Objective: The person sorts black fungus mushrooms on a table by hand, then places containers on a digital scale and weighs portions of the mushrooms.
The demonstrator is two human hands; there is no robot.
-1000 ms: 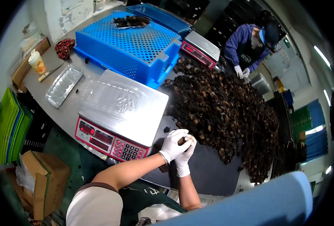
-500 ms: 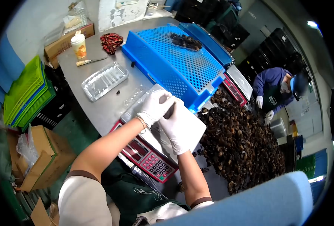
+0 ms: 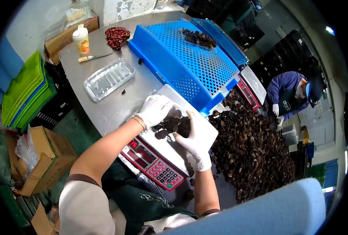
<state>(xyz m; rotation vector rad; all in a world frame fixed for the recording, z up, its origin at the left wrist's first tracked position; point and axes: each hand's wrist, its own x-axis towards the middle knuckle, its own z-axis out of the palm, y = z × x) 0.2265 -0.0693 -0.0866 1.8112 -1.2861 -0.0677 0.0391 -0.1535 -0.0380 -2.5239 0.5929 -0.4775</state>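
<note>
Bracketing a small clump of dark pieces (image 3: 173, 124) on the scale (image 3: 162, 171) at mid-frame: left hand (image 3: 157, 110) has fingers curled at the clump's upper-left side, hold on any piece cannot be told; right hand (image 3: 194, 144) is spread at its right, thumb and fingers apart, nothing visibly pinched. Judged partly done: one loaded transparent tray (image 3: 199, 38) sits on the blue crate (image 3: 170, 74) at upper centre, with this clump on the scale, while a large loose heap (image 3: 254, 149) remains unportioned at right.
</note>
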